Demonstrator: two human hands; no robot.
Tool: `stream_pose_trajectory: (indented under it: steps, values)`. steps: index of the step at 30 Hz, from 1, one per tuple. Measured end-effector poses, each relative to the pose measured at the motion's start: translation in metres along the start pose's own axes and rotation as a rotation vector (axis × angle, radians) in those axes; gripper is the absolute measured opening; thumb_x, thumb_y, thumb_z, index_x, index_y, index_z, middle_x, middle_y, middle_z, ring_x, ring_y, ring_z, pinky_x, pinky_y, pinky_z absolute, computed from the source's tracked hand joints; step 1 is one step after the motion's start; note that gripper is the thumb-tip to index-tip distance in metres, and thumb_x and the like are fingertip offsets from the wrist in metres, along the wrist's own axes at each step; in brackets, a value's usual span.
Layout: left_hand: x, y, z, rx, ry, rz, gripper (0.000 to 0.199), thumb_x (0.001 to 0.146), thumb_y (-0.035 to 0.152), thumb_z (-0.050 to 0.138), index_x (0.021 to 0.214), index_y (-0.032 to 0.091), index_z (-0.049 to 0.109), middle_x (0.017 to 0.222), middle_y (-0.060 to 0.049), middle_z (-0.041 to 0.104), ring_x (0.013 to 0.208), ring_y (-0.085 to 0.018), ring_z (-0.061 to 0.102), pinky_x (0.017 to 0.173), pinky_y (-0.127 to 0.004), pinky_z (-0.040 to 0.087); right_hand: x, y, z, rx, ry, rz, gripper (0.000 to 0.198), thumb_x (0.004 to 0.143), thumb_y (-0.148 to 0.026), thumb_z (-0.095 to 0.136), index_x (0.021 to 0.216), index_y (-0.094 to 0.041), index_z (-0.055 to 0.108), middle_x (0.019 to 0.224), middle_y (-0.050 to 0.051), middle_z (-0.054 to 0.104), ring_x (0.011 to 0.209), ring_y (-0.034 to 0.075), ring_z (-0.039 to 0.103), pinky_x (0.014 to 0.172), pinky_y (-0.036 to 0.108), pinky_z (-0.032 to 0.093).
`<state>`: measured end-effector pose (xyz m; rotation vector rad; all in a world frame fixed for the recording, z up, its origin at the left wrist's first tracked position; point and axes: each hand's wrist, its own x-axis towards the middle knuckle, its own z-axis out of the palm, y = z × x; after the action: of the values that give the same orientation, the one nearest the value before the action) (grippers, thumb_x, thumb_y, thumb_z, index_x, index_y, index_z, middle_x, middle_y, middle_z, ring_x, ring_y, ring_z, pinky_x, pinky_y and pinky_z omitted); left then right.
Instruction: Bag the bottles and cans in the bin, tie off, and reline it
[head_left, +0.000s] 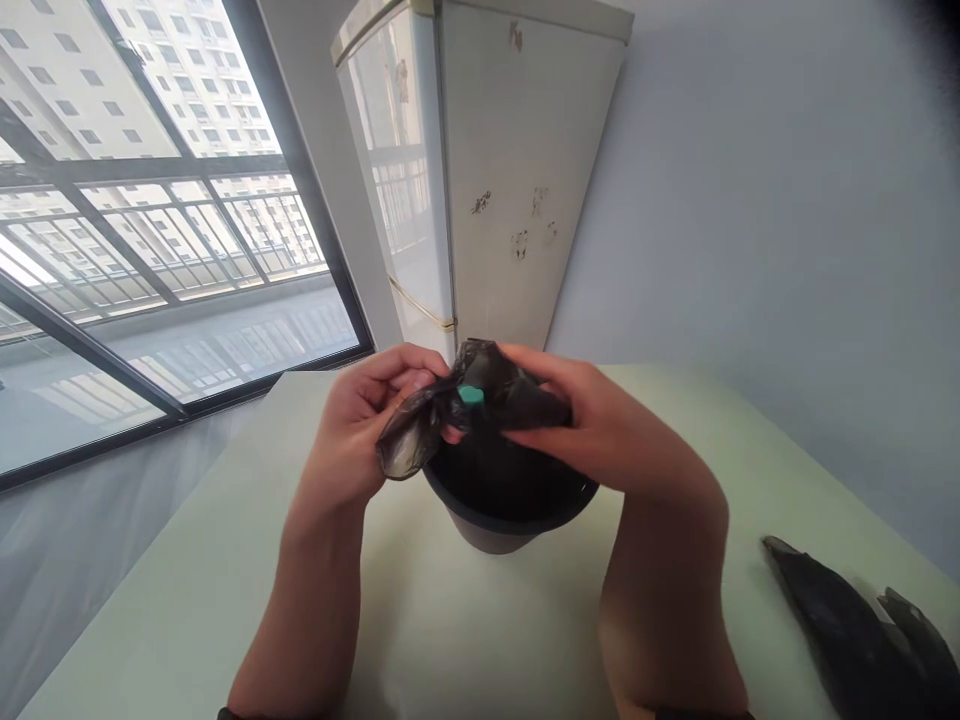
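Note:
Above a dark bin (491, 540) on the pale table, both hands grip a thin black plastic bag (517, 395). My left hand (382, 400) pinches the bag's left end, where a translucent loop of plastic hangs out. My right hand (581, 405) is closed around the bunched right part, its fingertips partly hidden by the plastic. A small green piece (471, 395) shows in the middle of the bag between the hands; I cannot tell what it is. The bin stands upright with its open top under the bag.
Another black plastic bag (847, 625) lies on the table (480, 640) at the right. Behind the table stands a white refrigerator (517, 150) with worn marks. A bluish wall (750, 230) runs along the right, and a sliding glass door (150, 220) is at the left.

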<state>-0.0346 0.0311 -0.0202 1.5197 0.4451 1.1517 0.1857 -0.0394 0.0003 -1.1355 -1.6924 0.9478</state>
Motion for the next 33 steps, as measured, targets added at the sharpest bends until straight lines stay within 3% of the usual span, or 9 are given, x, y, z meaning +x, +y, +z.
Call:
stream_pose_trajectory:
  steps: [3, 8, 12, 15, 21, 23, 26, 29, 33]
  values:
    - [0.002, -0.005, 0.003, -0.009, -0.005, 0.070, 0.020, 0.092, 0.035, 0.078, 0.102, 0.019, 0.074, 0.078, -0.005, 0.070, 0.067, -0.019, 0.069, 0.063, -0.030, 0.058, 0.005, -0.005, 0.014, -0.117, -0.027, -0.016, 0.018, 0.088, -0.017, 0.066, 0.100, -0.022, 0.078, 0.087, 0.000, 0.071, 0.080, 0.018, 0.063, 0.072, 0.029, 0.050]
    - [0.013, -0.020, -0.009, -0.046, 0.164, 0.206, 0.022, 0.097, 0.037, 0.073, 0.114, 0.023, 0.073, 0.109, -0.008, 0.075, 0.108, -0.025, 0.072, 0.102, -0.042, 0.059, 0.008, 0.000, 0.018, -0.095, 0.078, -0.008, 0.011, 0.088, -0.016, 0.063, 0.083, -0.018, 0.073, 0.081, -0.001, 0.069, 0.081, 0.020, 0.065, 0.069, 0.029, 0.048]
    - [0.013, -0.027, -0.008, -0.070, -0.234, 0.011, 0.062, 0.090, 0.057, 0.077, 0.139, 0.021, 0.066, 0.140, -0.015, 0.066, 0.131, -0.031, 0.063, 0.116, -0.045, 0.050, 0.009, 0.003, 0.017, -0.005, 0.144, -0.022, 0.008, 0.087, -0.016, 0.066, 0.088, -0.019, 0.073, 0.086, -0.001, 0.071, 0.086, 0.020, 0.067, 0.073, 0.029, 0.050]
    - [0.008, -0.025, 0.002, 0.005, -0.321, -0.023, 0.067, 0.079, 0.044, 0.091, 0.137, 0.020, 0.067, 0.125, -0.013, 0.073, 0.115, -0.030, 0.071, 0.102, -0.040, 0.058, 0.009, 0.001, 0.019, 0.008, 0.081, -0.058, 0.011, 0.088, -0.014, 0.066, 0.092, -0.019, 0.075, 0.094, 0.001, 0.073, 0.092, 0.021, 0.068, 0.081, 0.030, 0.052]
    - [0.001, -0.023, 0.006, 0.189, -0.030, 0.022, 0.010, 0.090, 0.028, 0.079, 0.096, 0.020, 0.078, 0.095, -0.005, 0.077, 0.095, -0.024, 0.072, 0.086, -0.035, 0.060, 0.001, -0.003, 0.013, 0.127, 0.076, -0.035, 0.016, 0.090, -0.021, 0.073, 0.106, -0.024, 0.070, 0.085, 0.000, 0.066, 0.079, 0.018, 0.062, 0.068, 0.028, 0.048]
    - [0.001, -0.022, 0.006, 0.126, 0.095, 0.062, 0.010, 0.092, 0.029, 0.076, 0.098, 0.021, 0.078, 0.103, -0.006, 0.076, 0.103, -0.026, 0.072, 0.094, -0.039, 0.060, -0.003, -0.001, 0.008, 0.291, 0.107, 0.019, 0.022, 0.092, -0.027, 0.074, 0.113, -0.027, 0.065, 0.074, -0.003, 0.057, 0.065, 0.015, 0.052, 0.058, 0.026, 0.041]
    - [0.001, -0.017, 0.009, -0.019, 0.148, 0.108, 0.016, 0.091, 0.033, 0.071, 0.100, 0.020, 0.077, 0.116, -0.010, 0.074, 0.116, -0.030, 0.069, 0.104, -0.045, 0.056, -0.003, 0.003, 0.003, 0.496, 0.162, 0.062, 0.010, 0.096, -0.029, 0.070, 0.097, -0.023, 0.062, 0.067, -0.004, 0.040, 0.057, 0.012, 0.035, 0.052, 0.026, 0.032]
    - [-0.002, -0.012, 0.012, -0.111, 0.114, 0.093, 0.020, 0.093, 0.041, 0.066, 0.090, 0.021, 0.069, 0.089, -0.008, 0.071, 0.095, -0.029, 0.073, 0.100, -0.051, 0.058, 0.001, 0.006, 0.001, 0.571, 0.200, 0.038, 0.008, 0.095, -0.022, 0.066, 0.088, -0.018, 0.065, 0.070, -0.002, 0.040, 0.062, 0.012, 0.036, 0.057, 0.028, 0.035]
    - [-0.005, -0.012, 0.008, -0.146, 0.113, 0.091, 0.033, 0.090, 0.053, 0.068, 0.084, 0.025, 0.052, 0.057, 0.003, 0.046, 0.067, -0.024, 0.067, 0.083, -0.048, 0.061, 0.005, 0.008, 0.000, 0.579, 0.244, 0.030, 0.011, 0.097, -0.023, 0.066, 0.089, -0.016, 0.067, 0.070, -0.001, 0.043, 0.059, 0.010, 0.038, 0.057, 0.028, 0.035]
